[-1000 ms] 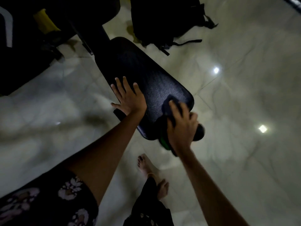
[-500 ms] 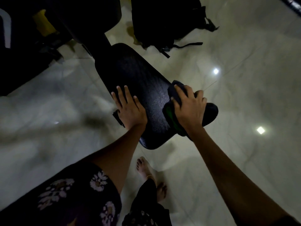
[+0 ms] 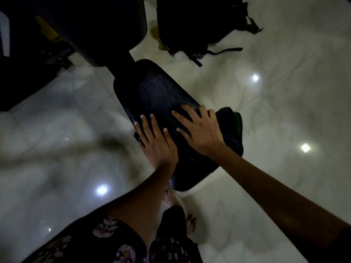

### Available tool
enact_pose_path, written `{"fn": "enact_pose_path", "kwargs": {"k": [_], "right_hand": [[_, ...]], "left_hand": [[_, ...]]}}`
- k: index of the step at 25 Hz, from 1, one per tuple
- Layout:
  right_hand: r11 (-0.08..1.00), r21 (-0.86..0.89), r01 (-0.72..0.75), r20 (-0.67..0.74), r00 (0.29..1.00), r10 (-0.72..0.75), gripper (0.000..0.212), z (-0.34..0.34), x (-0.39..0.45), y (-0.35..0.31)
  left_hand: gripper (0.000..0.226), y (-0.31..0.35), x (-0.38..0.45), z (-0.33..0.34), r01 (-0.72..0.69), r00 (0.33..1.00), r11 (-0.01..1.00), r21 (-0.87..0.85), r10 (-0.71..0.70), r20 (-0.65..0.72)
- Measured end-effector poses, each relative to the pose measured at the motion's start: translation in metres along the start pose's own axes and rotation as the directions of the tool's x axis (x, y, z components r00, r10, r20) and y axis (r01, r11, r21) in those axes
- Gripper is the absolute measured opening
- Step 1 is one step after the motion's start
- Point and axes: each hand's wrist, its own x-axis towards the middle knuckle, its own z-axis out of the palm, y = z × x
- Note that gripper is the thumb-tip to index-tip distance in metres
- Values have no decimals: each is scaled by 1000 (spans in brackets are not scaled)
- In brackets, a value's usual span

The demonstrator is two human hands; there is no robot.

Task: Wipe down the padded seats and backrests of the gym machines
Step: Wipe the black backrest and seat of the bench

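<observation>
Your right hand (image 3: pixel 199 130) presses the cloth (image 3: pixel 230 128) flat on the seat (image 3: pixel 152 92) — its length runs away up-left; left hand (image 3: pixel 155 141) flat, bracing.

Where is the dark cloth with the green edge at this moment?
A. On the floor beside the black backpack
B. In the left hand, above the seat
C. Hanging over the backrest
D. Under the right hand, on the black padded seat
D: the right hand presses the dark cloth with the green edge flat on the black padded seat.

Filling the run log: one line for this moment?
left hand flat on seat pad | right hand presses cloth on pad
</observation>
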Motion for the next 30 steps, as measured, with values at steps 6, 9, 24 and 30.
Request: {"fn": "enact_pose_path", "kwargs": {"k": [6, 9, 24, 30], "right_hand": [[927, 247, -282, 136, 957, 255, 51, 0, 47, 31], [813, 497, -305, 147, 952, 268, 53, -5, -13, 55], [203, 900, -386, 370, 922, 114, 37, 7, -35, 87], [9, 877, -481, 481, 877, 1, 30, 18, -32, 110]], "left_hand": [[57, 3, -1, -2, -13, 1000, 1000, 0, 13, -3], [58, 2, -1, -3, -33, 999, 999, 1, 34, -17], [68, 15, 6, -12, 118, 992, 983, 139, -122, 17], [77, 79, 27, 20, 499, 865, 857, 129, -482, -142]]}}
